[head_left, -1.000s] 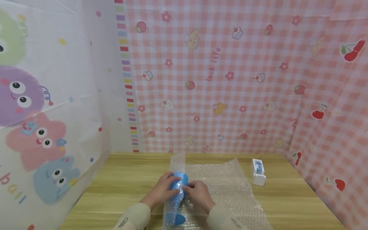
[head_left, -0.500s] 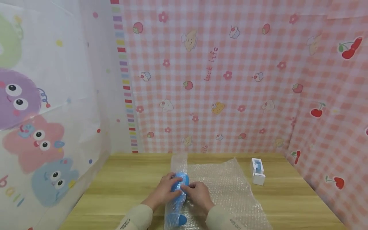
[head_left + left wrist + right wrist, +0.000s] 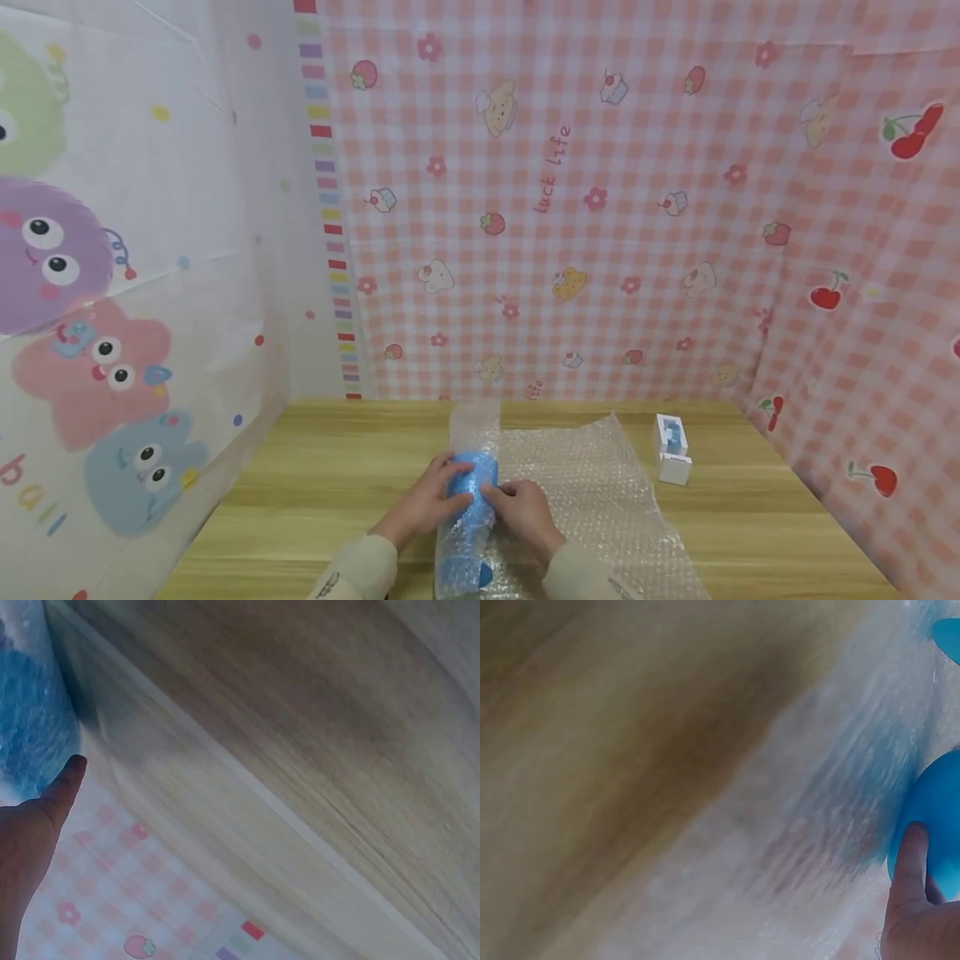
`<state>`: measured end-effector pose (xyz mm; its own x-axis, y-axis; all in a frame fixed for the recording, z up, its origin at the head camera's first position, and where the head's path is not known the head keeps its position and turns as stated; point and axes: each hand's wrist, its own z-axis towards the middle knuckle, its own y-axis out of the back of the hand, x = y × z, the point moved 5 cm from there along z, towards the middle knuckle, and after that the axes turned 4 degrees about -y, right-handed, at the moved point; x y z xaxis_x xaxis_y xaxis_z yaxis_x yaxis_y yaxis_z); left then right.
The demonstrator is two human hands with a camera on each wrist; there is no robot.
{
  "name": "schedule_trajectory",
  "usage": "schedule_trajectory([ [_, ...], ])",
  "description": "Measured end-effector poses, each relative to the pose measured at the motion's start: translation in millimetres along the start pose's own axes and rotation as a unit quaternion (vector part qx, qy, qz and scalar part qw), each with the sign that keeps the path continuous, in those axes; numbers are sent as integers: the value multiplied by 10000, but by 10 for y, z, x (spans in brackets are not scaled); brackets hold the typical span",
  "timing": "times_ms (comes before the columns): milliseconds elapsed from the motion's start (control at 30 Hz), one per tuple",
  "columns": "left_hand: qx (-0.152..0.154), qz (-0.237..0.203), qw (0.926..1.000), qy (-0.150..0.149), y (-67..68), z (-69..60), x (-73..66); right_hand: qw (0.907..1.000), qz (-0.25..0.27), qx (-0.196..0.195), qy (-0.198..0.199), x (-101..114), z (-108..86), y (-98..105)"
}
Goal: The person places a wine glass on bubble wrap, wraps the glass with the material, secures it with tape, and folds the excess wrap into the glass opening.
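Observation:
A rounded blue object (image 3: 478, 475) lies partly rolled in clear bubble wrap (image 3: 577, 475) on the table; its exact kind is hidden. Lower down, a smaller blue end (image 3: 485, 575) peeks out beside the wrap. My left hand (image 3: 427, 504) grips the roll from the left, fingers spread across its top. From the right, my right hand (image 3: 525, 510) holds the roll's side, thumb against the blue surface. The right wrist view has a fingertip (image 3: 913, 838) touching bare blue surface (image 3: 941, 802). In the left wrist view, one straight finger (image 3: 67, 784) lies along the wrapped blue part (image 3: 26, 727).
Loose bubble wrap spreads to the right of the roll, and a strip (image 3: 475, 425) sticks out past its far end. A small white holder with a blue part (image 3: 675, 468) stands at the right on the wood-grain table (image 3: 337, 450). Printed cloths hang behind and at both sides.
The roll has turned and shifted slightly to the right, with both hands staying on it. Less of the smaller blue end shows outside the wrap now.

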<state>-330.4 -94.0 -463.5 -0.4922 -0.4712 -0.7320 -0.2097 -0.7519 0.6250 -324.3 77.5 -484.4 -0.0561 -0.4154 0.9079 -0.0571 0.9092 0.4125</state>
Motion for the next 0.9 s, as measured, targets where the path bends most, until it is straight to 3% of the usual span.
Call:
schedule_trajectory([
  [200, -106, 245, 9996, -48, -79, 37, -62, 9998, -18, 205, 5, -45, 13, 46],
  [333, -256, 400, 9988, -124, -121, 73, -116, 9987, 309, 402, -101, -49, 11, 76],
  [533, -366, 562, 9977, -132, -161, 79, -123, 9997, 190, 127, -108, -53, 35, 66],
  [633, -235, 293, 9993, -24, -153, 59, -85, 9999, 89, -1, -123, -53, 53, 60],
  [700, -78, -109, 9998, 130, -133, 38, -46, 9997, 63, 15, -223, -53, 65, 58],
  [767, 36, -549, 9976, 411, -96, 13, -6, 9993, 64, 80, -346, -58, 75, 58],
  [900, 156, -1094, 9926, 508, -19, -1, 14, 9986, 128, 187, -469, -57, 77, 67],
])
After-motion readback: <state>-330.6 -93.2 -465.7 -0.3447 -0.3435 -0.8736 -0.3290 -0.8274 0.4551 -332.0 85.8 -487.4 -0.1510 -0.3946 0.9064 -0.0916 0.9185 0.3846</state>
